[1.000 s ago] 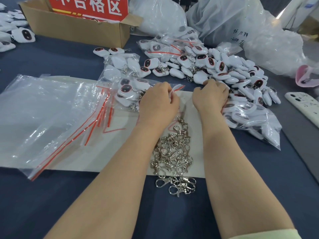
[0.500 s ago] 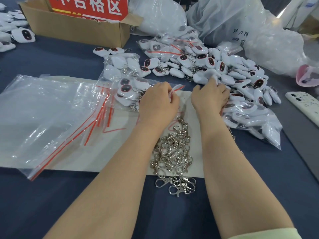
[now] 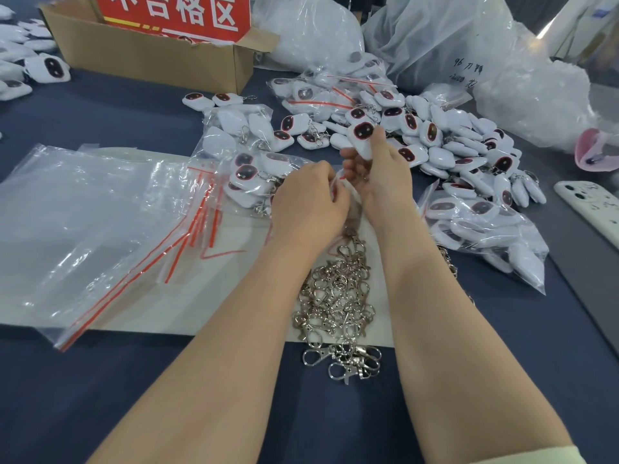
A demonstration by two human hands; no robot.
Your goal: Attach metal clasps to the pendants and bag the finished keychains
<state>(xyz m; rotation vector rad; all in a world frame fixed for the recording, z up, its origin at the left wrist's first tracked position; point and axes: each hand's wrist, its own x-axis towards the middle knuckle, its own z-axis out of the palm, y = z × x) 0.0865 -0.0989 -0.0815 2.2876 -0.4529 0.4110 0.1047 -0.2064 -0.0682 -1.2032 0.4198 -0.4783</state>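
Observation:
My right hand (image 3: 382,175) holds a white pendant (image 3: 362,135) with a dark red-rimmed face, lifted above the table. My left hand (image 3: 310,199) pinches the mouth of a small clear zip bag (image 3: 254,175) that holds several pendants. Both hands meet at the bag's red-striped opening. A heap of silver metal clasps (image 3: 338,296) lies between my forearms on a white sheet (image 3: 167,316). A large pile of loose pendants (image 3: 445,135) spreads behind my right hand.
Empty zip bags (image 3: 87,222) lie stacked at left. A filled bag (image 3: 485,229) rests at right. A cardboard box (image 3: 150,58) with a red sign stands at the back, big plastic sacks (image 3: 452,38) beside it. A white phone (image 3: 593,209) lies at the right edge.
My right hand lifted a pendant out of the loose pile and brought it left toward the bag opening. My left hand stayed at the bag's mouth.

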